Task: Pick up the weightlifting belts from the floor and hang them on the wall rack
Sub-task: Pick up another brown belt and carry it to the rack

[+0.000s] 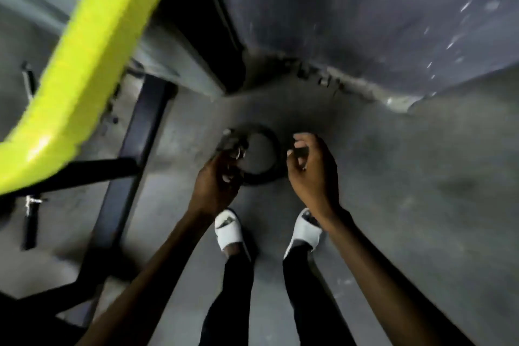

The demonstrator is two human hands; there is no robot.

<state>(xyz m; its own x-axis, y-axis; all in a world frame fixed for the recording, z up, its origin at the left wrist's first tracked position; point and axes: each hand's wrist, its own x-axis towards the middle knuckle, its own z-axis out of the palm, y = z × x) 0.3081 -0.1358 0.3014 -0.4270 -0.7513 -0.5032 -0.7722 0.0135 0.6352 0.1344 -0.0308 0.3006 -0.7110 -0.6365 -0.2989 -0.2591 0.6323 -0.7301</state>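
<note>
Where the grey floor [393,177] met the dark wall [365,8] at centre frame, one black weightlifting belt [273,146] lay coiled in a ring, its metal buckle [238,150] at the ring's left side.

Left hand [216,185]: at the coil's lower left edge, fingers curled around the belt near the buckle; motion blur left the firmness of the grip uncertain.

Right hand [311,168]: just right of the coil, fingers apart and bent; whether the fingertips touched the belt could not be told.

Feet: two white slide sandals [229,230], below the hands at lower centre, with black trouser legs [238,289] running to the bottom edge.

Other items: a bright yellow-green curved bar [84,64] crossing the upper left of the frame; a black metal frame [134,149] beneath it at left, standing on the floor; a small dark handle-like piece [29,222] at far left, blurred.
</note>
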